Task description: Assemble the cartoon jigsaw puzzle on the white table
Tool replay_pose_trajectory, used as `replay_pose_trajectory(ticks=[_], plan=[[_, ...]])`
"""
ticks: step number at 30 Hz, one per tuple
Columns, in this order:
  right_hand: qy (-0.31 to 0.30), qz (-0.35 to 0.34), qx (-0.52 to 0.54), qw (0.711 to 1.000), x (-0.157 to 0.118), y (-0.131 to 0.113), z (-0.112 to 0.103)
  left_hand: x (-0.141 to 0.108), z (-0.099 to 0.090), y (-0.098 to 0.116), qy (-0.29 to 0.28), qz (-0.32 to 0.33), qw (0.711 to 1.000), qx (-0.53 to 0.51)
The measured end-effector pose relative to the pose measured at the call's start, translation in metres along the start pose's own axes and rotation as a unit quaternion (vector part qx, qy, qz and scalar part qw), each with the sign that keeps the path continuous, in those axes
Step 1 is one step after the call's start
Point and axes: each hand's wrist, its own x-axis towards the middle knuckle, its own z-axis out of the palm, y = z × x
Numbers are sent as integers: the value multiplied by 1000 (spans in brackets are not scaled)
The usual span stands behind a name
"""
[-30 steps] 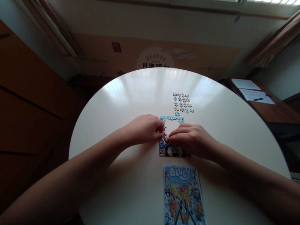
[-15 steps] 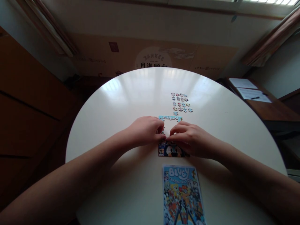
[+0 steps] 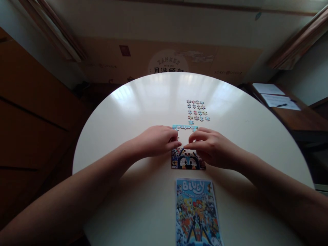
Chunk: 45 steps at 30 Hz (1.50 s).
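Observation:
A partly assembled jigsaw puzzle (image 3: 188,162) lies on the round white table. Its lower rows show a blue dog's face, its top strip is light blue, and bare table shows in its middle. My left hand (image 3: 162,139) rests at the puzzle's left side, fingers loosely curled and thumb apart from them, covering part of that border. From the right, my right hand (image 3: 208,145) reaches over the puzzle, one fingertip at the upper edge of the joined lower rows and the other fingers bent apart from it. No piece shows between the fingers of either hand.
Loose jigsaw pieces (image 3: 196,112) lie in rows beyond the puzzle. Nearer to me is a picture sheet (image 3: 197,212) headed "Bluey". A brown side table (image 3: 311,118) at the right bears papers (image 3: 279,101) and a pen. A printed cardboard panel (image 3: 102,56) stands behind the table.
My right fingers have lifted and drawn back slightly from the joined lower rows, so more of the dog's face shows. My left hand has barely moved. The view has shifted a little.

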Motion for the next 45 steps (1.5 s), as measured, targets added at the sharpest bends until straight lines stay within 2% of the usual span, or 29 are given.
replay_pose_trajectory(ticks=[6, 12, 15, 19, 23, 26, 28, 30, 33, 35, 45], plan=[[-29, -2, -7, 1000, 1, -1, 6, 1, 4, -1, 16, -7, 1000, -3], [-39, 25, 6, 999, 4, -5, 5, 2, 5, 1, 15, -29, 999, 4], [-39, 23, 19, 999, 3, -3, 3, 1, 3, 2, 8, -14, 1000, 10], [30, 35, 48, 998, -3, 10, -2, -1, -1, 0, 6, 11, 1000, 1], [105, 77, 37, 991, -10, 31, -11, -2, -5, -3, 16, 10, 1000, -11], [191, 139, 15, 972, -17, 52, -18, -1, -5, -5, 24, 0, 1000, -14], [256, 198, 30, 946, -22, 68, -18, 0, -5, -6, 33, -11, 999, -13], [310, 273, 84, 907, -27, 87, -15, 1, -4, -7, 47, -24, 998, -18], [360, 373, 195, 832, -32, 110, -4, 1, -4, -7, 58, -32, 996, -52], [372, 395, 214, 812, -33, 119, 3, 1, -4, -6, 70, -33, 994, -81], [372, 391, 189, 820, -22, 106, 14, 3, 0, -15, 199, -56, 966, -158]])
